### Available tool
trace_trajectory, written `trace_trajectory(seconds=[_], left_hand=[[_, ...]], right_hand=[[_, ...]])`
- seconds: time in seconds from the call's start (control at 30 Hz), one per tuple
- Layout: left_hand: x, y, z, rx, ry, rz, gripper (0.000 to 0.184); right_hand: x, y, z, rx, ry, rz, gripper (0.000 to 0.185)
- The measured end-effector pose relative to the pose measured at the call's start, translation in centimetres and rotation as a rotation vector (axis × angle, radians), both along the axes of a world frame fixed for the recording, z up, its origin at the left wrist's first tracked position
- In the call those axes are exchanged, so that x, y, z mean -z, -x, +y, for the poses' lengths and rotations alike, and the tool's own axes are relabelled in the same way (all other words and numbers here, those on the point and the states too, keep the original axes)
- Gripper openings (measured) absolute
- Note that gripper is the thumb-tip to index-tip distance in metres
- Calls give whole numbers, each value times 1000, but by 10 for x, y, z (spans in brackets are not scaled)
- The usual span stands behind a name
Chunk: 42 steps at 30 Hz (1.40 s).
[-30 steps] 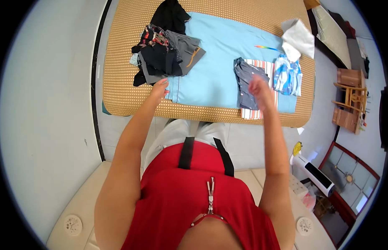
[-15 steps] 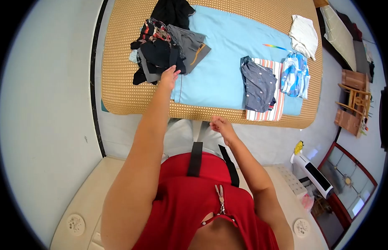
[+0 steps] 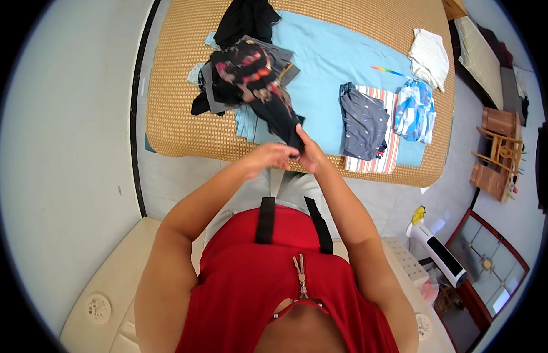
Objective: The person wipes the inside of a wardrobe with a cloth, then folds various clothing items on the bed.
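Observation:
A black garment with a red and pink floral pattern (image 3: 259,79) stretches from the pile at the bed's left toward me. Its near end is between my left hand (image 3: 273,157) and my right hand (image 3: 310,154). The fingers of my right hand are closed on that end; my left hand touches it from the left, fingers partly bent, grip unclear. Beneath the garment lie grey shorts (image 3: 293,73) and other dark clothes. A black garment (image 3: 246,23) lies behind them. All this rests partly on a light blue cloth (image 3: 321,59).
On the right lie a dark grey garment (image 3: 365,123), a striped cloth (image 3: 392,150), a blue-and-white garment (image 3: 413,112) and a white cloth (image 3: 429,59). The woven bed mat (image 3: 180,129) ends before my legs. A white appliance (image 3: 442,253) stands at lower right.
The floral black garment has been pulled from the left pile toward me. My right hand, earlier over the grey garment, has come to the garment's near end, and my left hand has moved right beside it.

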<state>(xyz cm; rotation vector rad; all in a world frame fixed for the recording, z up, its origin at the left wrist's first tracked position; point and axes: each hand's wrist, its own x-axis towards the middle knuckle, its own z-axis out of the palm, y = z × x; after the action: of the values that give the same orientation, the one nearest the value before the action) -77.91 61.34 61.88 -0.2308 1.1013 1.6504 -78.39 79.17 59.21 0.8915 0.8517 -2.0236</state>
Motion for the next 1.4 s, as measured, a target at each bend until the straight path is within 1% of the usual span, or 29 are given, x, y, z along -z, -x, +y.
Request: trace_trajectory(seconds=[0.03, 0.1, 0.13, 0.17, 0.27, 0.3, 0.37, 0.47, 0.5, 0.6, 0.7, 0.8, 0.9, 1.0, 1.03, 1.13, 1.17, 1.27, 1.3, 1.37, 1.4], left_hand=[[-2, -7, 3, 101, 6, 40, 35], [-7, -15, 4, 139, 14, 108, 32], [-9, -18, 5, 159, 17, 141, 31], [-7, -16, 3, 132, 39, 116, 29], [57, -20, -11, 112, 279, 370, 29], [59, -17, -18, 134, 427, 576, 38], [56, -13, -30, 174, 726, 991, 61], [59, -14, -34, 176, 941, 1220, 92], [64, -13, -36, 188, 896, 1208, 103], [46, -9, -25, 226, 867, 1265, 107], [47, -8, -9, 145, 757, 1343, 110], [39, -6, 0, 141, 783, 1354, 110], [49, -1, -1, 34, 826, 1370, 103], [68, 2, -10, -84, 933, 1444, 95], [71, 2, -13, -100, 936, 1450, 89], [83, 4, -26, -19, 1054, 1463, 88], [87, 4, -29, -86, 1035, 1446, 90], [102, 14, -39, -341, 1053, 1465, 84], [102, 20, -39, -428, 1108, 1365, 68], [102, 36, -49, -434, 921, 1351, 58], [84, 41, -48, -447, 879, 1430, 52]], right_hand=[[4, 1, 1, 25, 76, -44, 46], [31, -7, 8, -25, -93, -27, 35], [33, -9, 11, -49, -177, -19, 30], [35, -12, 15, -4, -207, -70, 27], [17, -22, 21, 53, -231, -46, 26], [10, -25, 22, 81, -220, -38, 26], [0, -33, 27, 89, -216, -25, 26], [-27, -42, 31, 70, -199, -3, 26], [-39, -43, 31, 59, -192, 6, 27], [-81, -42, 22, 62, -217, 1, 27], [-107, -38, 12, 50, -193, 25, 27], [-124, -34, 6, 23, -171, 98, 29], [-146, -28, -2, 43, -170, 134, 29], [-168, -25, -8, 31, -166, 129, 26], [-176, -24, -10, 21, -162, 120, 25], [-205, -21, -14, 4, -139, 100, 24], [-214, -20, -17, -9, -123, 104, 24], [-239, -16, -25, -40, -73, 123, 24], [-248, -14, -27, -46, -53, 134, 25], [-262, -8, -32, -61, -25, 184, 27], [-266, -2, -34, -69, -19, 225, 29]])
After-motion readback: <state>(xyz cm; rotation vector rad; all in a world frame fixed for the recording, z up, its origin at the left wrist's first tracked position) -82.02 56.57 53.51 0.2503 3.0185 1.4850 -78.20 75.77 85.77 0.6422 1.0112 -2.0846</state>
